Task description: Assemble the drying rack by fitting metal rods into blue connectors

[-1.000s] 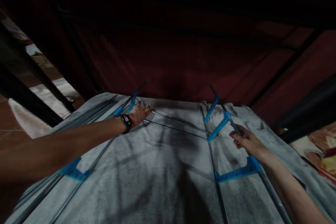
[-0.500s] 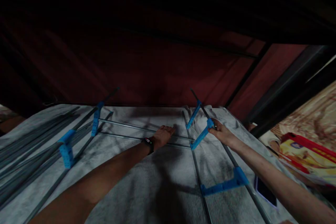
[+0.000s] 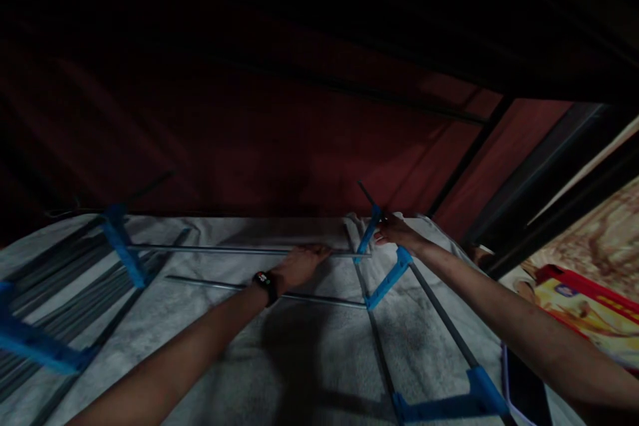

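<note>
My left hand (image 3: 301, 267), with a dark band on its wrist, is closed over a thin metal rod (image 3: 210, 249). This rod runs from a blue plastic bracket (image 3: 122, 243) on the left towards the far right bracket. My right hand (image 3: 398, 231) has its fingers at the top of that far blue bracket (image 3: 368, 234); the grip is partly hidden. A second rod (image 3: 324, 300) passes under my left forearm. Its right end meets the nearer blue bracket (image 3: 388, 279), while its left end lies free on the grey cloth (image 3: 224, 339).
Several long rods (image 3: 64, 299) lie at the left beside another blue bracket (image 3: 40, 339). At the lower right are a blue bracket (image 3: 454, 406) and a phone (image 3: 526, 386). A red and yellow package (image 3: 589, 313) sits beyond. Dark red fabric (image 3: 279, 160) stands behind the cloth.
My right hand has moved from the nearer right bracket to the farther one. The left-hand frame has shifted left, and the lower rod's left end is now apart from it.
</note>
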`<action>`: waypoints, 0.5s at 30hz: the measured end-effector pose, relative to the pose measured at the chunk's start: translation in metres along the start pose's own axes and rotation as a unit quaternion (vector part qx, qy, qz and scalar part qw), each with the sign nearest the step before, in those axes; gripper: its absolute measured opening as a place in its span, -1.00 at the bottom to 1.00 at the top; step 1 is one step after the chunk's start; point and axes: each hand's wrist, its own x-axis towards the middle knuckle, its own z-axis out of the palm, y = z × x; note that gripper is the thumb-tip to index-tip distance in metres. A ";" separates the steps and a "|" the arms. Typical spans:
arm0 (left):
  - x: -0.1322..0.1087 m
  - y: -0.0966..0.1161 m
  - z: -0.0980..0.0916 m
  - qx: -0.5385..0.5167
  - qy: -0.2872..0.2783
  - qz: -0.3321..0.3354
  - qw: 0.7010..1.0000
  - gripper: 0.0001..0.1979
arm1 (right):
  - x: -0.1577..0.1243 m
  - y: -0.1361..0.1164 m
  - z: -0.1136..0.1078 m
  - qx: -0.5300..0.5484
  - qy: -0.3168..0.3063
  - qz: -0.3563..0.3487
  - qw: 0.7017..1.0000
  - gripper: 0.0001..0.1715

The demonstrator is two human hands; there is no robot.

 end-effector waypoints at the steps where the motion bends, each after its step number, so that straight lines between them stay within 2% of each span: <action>1: -0.002 -0.007 -0.010 0.001 0.014 -0.008 1.000 -0.32 | -0.001 -0.002 0.002 0.009 -0.002 0.000 1.000 -0.54; 4: -0.003 -0.022 -0.034 -0.004 0.050 -0.020 0.999 -0.32 | -0.006 -0.009 0.010 0.002 0.006 -0.008 1.000 -0.54; 8: 0.000 -0.029 -0.048 -0.016 0.104 -0.026 0.994 -0.31 | -0.018 -0.026 0.022 -0.115 0.053 -0.039 0.991 -0.67; 12: 0.004 -0.029 -0.053 -0.020 0.125 -0.043 0.991 -0.35 | -0.035 -0.042 0.034 -0.107 -0.001 -0.049 0.993 -0.65; 15: 0.004 -0.029 -0.057 -0.025 0.129 -0.039 0.991 -0.39 | -0.044 -0.052 0.041 -0.079 -0.008 -0.039 0.996 -0.62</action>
